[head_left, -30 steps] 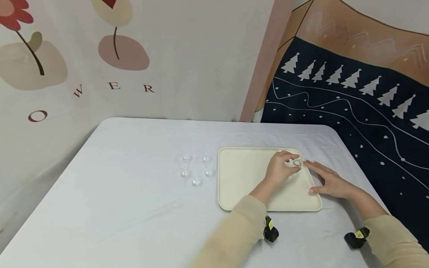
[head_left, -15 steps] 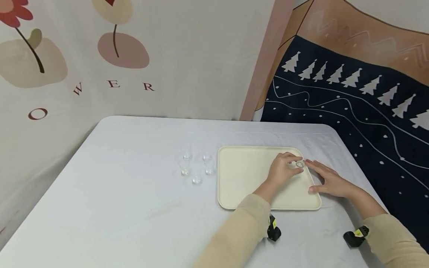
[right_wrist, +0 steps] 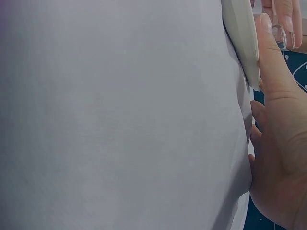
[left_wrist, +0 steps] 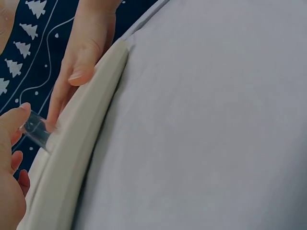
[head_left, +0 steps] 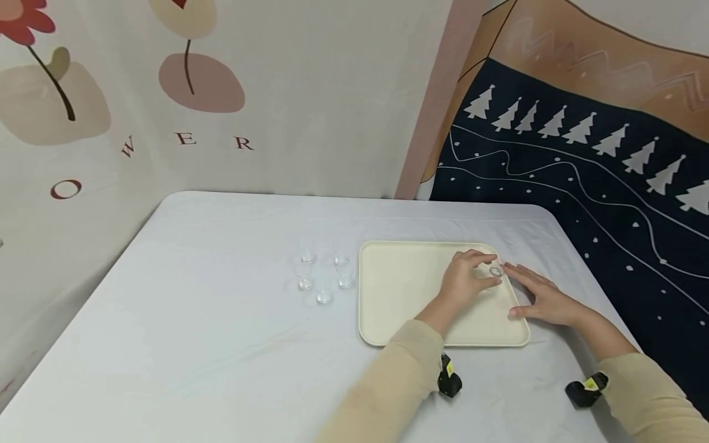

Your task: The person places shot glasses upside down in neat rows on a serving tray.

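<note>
In the head view a small clear glass stands at the far right corner of the cream tray. My left hand reaches over the tray, thumb and index finger on either side of this glass, with a gap showing between the index fingertip and its rim. In the left wrist view the thumb overlaps one end of the glass. My right hand lies at the tray's right edge. Its fingers are stretched out, the fingertips close to the glass, and its thumb is at the tray rim.
Several small clear glasses stand in a group on the white tablecloth, left of the tray. A patterned curtain hangs behind the table, and a dark blue cloth with white trees hangs at the right.
The left hand brings the glass slightly right toward the tray corner; then the glass stays put while the index finger draws away and the finger gap widens. The right hand barely moves.
</note>
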{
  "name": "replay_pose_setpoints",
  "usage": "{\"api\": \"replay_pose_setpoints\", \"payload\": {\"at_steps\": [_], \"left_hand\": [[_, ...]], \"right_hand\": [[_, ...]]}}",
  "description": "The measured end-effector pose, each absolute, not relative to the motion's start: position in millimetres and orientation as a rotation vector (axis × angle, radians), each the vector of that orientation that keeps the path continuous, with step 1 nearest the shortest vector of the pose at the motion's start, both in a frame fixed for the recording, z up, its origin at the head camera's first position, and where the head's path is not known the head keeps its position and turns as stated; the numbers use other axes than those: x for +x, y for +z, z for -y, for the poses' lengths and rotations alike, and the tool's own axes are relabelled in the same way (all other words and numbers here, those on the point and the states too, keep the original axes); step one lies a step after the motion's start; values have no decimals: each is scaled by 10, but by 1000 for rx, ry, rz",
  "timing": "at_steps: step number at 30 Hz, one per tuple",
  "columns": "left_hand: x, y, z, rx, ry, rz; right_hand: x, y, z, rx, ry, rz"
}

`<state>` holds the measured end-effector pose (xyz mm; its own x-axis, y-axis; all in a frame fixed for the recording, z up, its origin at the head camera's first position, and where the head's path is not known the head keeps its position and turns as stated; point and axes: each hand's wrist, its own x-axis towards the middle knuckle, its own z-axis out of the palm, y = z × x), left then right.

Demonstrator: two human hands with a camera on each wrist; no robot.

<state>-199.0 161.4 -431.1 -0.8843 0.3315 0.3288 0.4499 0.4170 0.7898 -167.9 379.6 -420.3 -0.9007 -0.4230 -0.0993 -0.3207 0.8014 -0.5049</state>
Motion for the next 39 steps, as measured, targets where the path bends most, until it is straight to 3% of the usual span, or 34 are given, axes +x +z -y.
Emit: {"api": "replay_pose_setpoints", "payload": {"at_steps": [20, 39], "left_hand": [[-1784, -3972, -940, -791, -1699, 2365], [-1450, -3701, 149, -828, -1626, 2261]], "right_hand": [[-1643, -4202, -3800, -562, -769, -2784], [-1658, -4223, -3790, -589, -777, -2806]]}}
